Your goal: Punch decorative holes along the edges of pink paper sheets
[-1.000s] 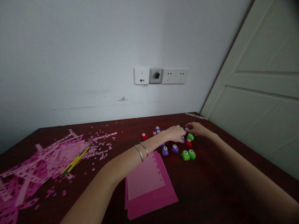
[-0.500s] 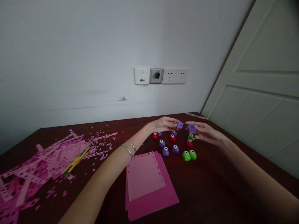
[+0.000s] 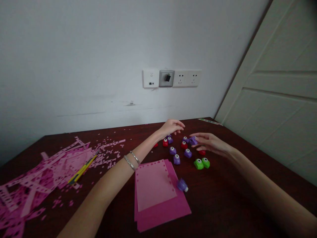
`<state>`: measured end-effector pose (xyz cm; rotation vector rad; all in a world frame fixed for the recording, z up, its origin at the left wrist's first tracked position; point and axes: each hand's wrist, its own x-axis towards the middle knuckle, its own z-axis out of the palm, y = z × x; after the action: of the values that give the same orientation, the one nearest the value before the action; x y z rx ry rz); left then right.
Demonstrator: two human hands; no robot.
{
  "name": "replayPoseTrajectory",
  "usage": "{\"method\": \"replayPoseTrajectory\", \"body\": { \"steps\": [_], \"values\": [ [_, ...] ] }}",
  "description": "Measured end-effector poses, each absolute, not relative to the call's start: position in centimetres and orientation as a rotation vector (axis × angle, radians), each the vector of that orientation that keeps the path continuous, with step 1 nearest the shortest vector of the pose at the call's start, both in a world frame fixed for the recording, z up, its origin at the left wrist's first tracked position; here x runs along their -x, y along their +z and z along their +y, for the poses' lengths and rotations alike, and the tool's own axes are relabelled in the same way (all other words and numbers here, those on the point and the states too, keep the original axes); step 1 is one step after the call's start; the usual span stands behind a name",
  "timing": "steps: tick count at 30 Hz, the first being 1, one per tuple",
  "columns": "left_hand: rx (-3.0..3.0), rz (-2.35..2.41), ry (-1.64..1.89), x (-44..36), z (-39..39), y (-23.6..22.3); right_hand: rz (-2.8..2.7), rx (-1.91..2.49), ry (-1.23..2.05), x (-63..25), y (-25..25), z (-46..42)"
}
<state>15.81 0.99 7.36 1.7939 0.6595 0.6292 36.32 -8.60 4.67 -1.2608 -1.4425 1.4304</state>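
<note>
Grips purple craft punch point(image 3: 193, 140) with right hand point(image 3: 211, 143); extends left hand point(image 3: 171, 127), unclenched, above desk point(image 3: 213, 208), beyond stacked pink paper sheets point(image 3: 156, 186).

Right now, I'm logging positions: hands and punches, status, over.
Left hand open, looks empty. Right hand holding purple punch. Second purple punch, blurred, at right edge of pink sheets. Red punch partly hidden by right hand.

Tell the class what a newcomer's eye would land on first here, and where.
Probably the heap of pink paper scraps sprawling on the left. Next, right of centre, the bright red, purple and green punches, with one purple punch held in the right hand. Then the stack of pink sheets, low in the middle.
</note>
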Motion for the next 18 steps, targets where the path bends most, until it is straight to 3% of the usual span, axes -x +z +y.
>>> {"method": "replayPoseTrajectory", "body": {
  "steps": [4, 9, 12, 18],
  "values": [
    [-2.239, 0.516, 0.673, -14.1, -2.7, 10.1, -1.630, 1.515, 1.041, -37.0, 3.9, -7.5],
    [-2.611, 0.149, 0.044, -11.6, -8.7, 9.9, -1.952, 1.727, 0.399, -37.8, 3.4, -6.4],
    [-2.707, 0.271, -0.207, -10.9, -10.7, 7.8, -2.043, 1.797, 0.323, -37.8, 3.1, -6.3],
    [-2.703, 0.203, -0.342, -10.4, -12.0, 5.0, -2.118, 1.855, 0.313, -37.9, 1.8, -5.9]
  ]
}}
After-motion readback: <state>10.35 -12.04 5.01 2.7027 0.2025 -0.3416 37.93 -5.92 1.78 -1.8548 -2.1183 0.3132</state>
